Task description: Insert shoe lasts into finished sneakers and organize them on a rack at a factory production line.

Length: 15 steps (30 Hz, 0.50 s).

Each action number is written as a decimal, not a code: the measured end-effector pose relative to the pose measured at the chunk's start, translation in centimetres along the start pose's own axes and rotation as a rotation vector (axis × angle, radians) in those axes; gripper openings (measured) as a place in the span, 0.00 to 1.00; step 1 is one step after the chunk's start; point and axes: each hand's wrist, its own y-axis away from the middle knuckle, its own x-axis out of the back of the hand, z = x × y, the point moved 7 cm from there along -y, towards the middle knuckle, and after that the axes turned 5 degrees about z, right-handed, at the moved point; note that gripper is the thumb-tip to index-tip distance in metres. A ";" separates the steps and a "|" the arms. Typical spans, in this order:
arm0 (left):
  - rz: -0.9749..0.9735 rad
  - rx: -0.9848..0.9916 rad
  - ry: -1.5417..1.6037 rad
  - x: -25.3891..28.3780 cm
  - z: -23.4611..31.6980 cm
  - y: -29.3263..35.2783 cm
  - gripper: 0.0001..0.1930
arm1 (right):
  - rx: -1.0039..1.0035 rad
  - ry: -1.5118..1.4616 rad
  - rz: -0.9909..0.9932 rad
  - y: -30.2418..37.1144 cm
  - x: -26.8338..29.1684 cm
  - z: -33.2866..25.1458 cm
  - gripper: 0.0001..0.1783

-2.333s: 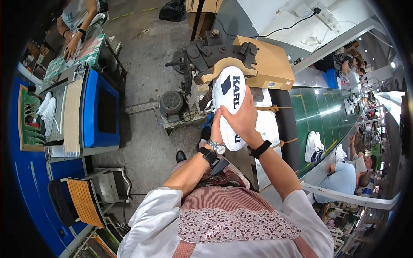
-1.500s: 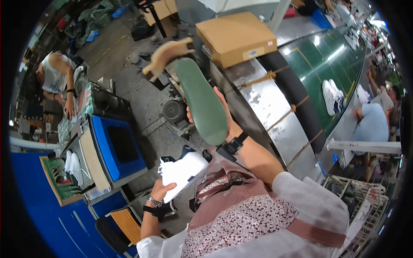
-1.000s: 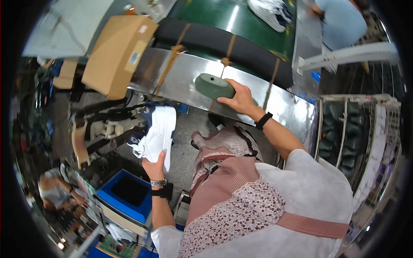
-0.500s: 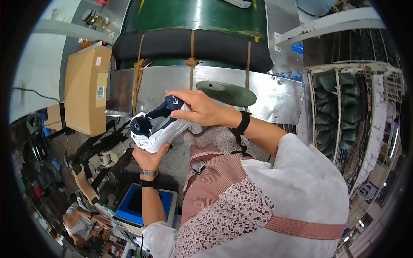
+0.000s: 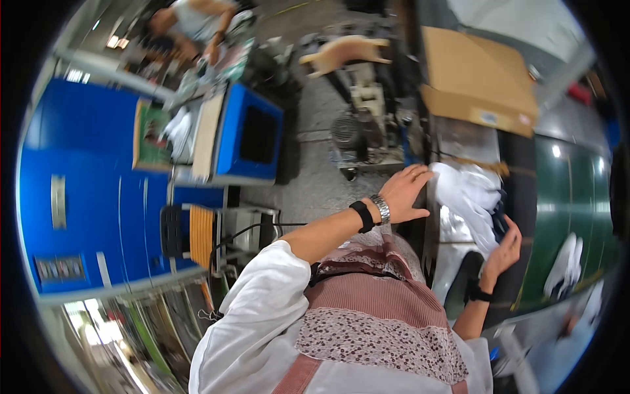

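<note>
- Sneaker (image 5: 462,197), one, white with navy trim, over the shiny metal bench (image 5: 469,139).
- Two hands: left hand (image 5: 403,195) released, fingers spread just beside the sneaker's white end; right hand (image 5: 504,251) at its navy part, grip too blurred to tell.
- One smooth green shoe last (image 5: 467,279) near the right hand.

a white short-sleeved shirt (image 5: 246,312) spreads along the bottom, under a ribbed pink apron (image 5: 374,297) with a flowered panel (image 5: 377,343) and plain pink strap (image 5: 295,375); mid-frame, a silver link band (image 5: 380,209) beside a black wristband (image 5: 361,217) (a second black band (image 5: 480,293) sits lower right).
</note>
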 end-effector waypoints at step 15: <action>0.395 1.341 -0.561 37.2 -49.5 39.0 0.33 | 0.300 0.930 0.183 4.6 -6.5 4.3 0.29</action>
